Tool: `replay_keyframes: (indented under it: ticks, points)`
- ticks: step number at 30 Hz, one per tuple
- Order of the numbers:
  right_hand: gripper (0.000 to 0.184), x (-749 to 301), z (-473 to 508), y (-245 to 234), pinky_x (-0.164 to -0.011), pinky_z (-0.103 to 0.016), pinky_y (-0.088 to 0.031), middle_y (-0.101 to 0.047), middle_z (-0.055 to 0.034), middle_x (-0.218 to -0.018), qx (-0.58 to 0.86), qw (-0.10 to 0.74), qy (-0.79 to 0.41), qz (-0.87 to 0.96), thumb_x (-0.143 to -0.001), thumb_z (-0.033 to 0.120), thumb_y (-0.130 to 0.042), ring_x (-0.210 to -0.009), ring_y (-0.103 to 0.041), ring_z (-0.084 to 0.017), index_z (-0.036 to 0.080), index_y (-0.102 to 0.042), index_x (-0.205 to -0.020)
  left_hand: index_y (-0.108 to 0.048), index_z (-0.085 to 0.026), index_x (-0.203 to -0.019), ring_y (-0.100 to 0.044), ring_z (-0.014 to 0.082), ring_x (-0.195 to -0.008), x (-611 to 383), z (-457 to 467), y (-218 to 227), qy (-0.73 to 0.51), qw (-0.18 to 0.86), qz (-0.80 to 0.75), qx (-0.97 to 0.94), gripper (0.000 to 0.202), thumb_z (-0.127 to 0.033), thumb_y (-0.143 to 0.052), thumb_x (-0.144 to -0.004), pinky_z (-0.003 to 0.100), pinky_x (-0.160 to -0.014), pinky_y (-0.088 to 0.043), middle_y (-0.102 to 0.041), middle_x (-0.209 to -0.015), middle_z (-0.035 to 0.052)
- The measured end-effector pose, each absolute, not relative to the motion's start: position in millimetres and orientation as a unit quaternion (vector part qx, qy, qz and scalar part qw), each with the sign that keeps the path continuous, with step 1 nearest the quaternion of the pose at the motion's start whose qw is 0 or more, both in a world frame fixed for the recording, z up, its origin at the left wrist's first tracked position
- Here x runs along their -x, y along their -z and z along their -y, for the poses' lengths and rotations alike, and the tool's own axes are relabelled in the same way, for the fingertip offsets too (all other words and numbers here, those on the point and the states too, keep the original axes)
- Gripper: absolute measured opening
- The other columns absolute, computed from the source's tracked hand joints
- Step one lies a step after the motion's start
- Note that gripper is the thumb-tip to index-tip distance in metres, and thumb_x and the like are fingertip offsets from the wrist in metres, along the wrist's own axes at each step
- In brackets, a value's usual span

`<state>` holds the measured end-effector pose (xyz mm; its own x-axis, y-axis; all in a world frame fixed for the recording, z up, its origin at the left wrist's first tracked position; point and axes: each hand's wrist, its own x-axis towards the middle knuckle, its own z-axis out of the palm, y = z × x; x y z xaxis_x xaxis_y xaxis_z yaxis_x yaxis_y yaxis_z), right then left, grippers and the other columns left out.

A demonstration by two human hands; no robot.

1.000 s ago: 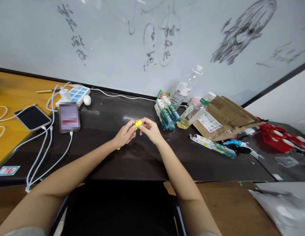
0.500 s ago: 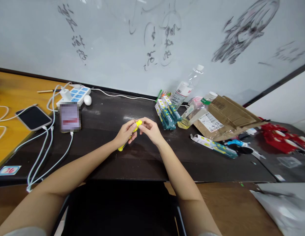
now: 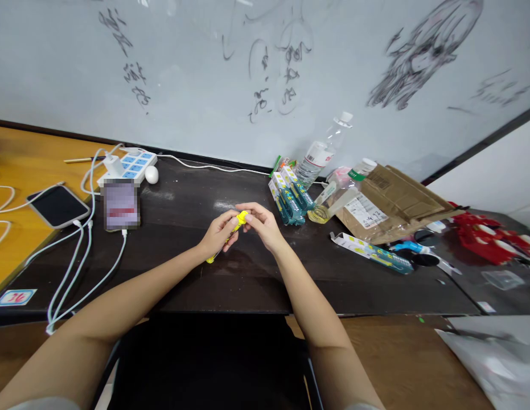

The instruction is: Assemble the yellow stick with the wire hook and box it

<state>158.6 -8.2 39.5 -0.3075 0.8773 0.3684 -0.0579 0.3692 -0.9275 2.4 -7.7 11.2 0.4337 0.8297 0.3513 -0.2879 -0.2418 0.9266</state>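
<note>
A slim yellow-and-black tool (image 3: 241, 217) is held slantwise above the dark desk, in front of my body. My left hand (image 3: 220, 233) wraps its fingers round the tool's middle, so most of the length is hidden. One yellow end pokes out below that palm. At the upper end, my right hand (image 3: 261, 225) pinches the yellow tip between thumb and fingers. The exact kind of tool is too small to make out. An opened long green-and-white box (image 3: 371, 251) lies to the right of my hands.
Two similar boxes (image 3: 286, 199) stand behind my right hand, beside a water bottle (image 3: 318, 156) and a tilted bottle (image 3: 348, 191). A cardboard parcel (image 3: 388, 199) leans at the right. On the left are a charging phone (image 3: 122, 205), cables and a power strip (image 3: 136, 165).
Both hands keep their grip on the tool. My right fingers have shifted slightly at its yellow upper end, and that end looks turned a little.
</note>
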Motion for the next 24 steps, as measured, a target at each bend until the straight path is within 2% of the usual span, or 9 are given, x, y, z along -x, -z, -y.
replay_keyframes:
  ticks: [8, 14, 19, 24]
  points:
    - [0.034, -154.9, 7.9, -40.6, -0.054, -0.023, -0.046, -0.060, -0.0004, -0.078, 0.321, 0.517, -0.455, 0.650, -0.076, 0.051, -0.068, -0.060, -0.050, -0.009, 0.019, -0.066, -0.090, -0.052, -0.016, -0.090, -0.036, 0.0023, -0.027, -1.7, 8.6, -13.2, -0.481, 0.563, -0.212, -0.637, 0.033, -0.049, -0.045, -0.092, 0.011, -0.027, -0.027, -0.048, -0.047, -0.0091]
    - [0.031, -157.9, 7.3, -38.6, -0.055, -0.023, -0.046, -0.060, 0.0009, -0.077, 0.312, 0.513, -0.470, 0.647, -0.081, 0.046, -0.065, -0.058, -0.050, -0.008, 0.020, -0.065, -0.097, -0.051, -0.016, -0.095, -0.039, 0.0021, -0.029, -2.4, 9.2, -15.9, -0.488, 0.567, -0.215, -0.628, 0.035, -0.050, -0.047, -0.090, 0.011, -0.027, -0.028, -0.054, -0.056, -0.0069]
    - [0.034, -156.9, 8.2, -43.0, -0.055, -0.023, -0.046, -0.060, 0.0000, -0.078, 0.319, 0.505, -0.468, 0.651, -0.077, 0.050, -0.068, -0.060, -0.051, -0.008, 0.018, -0.064, -0.089, -0.051, -0.017, -0.092, -0.036, 0.0021, -0.028, -2.4, 8.8, -12.7, -0.482, 0.567, -0.215, -0.633, 0.032, -0.048, -0.046, -0.092, 0.010, -0.027, -0.028, -0.048, -0.049, -0.0088]
    - [0.037, -153.3, 9.9, -44.8, -0.051, -0.022, -0.045, -0.058, 0.0006, -0.074, 0.326, 0.526, -0.466, 0.632, -0.071, 0.052, -0.072, -0.060, -0.051, -0.009, 0.019, -0.060, -0.084, -0.052, -0.017, -0.097, -0.041, 0.0020, -0.033, -2.7, 8.2, -10.1, -0.483, 0.571, -0.220, -0.626, 0.032, -0.048, -0.048, -0.090, 0.010, -0.027, -0.030, -0.054, -0.061, -0.0058]
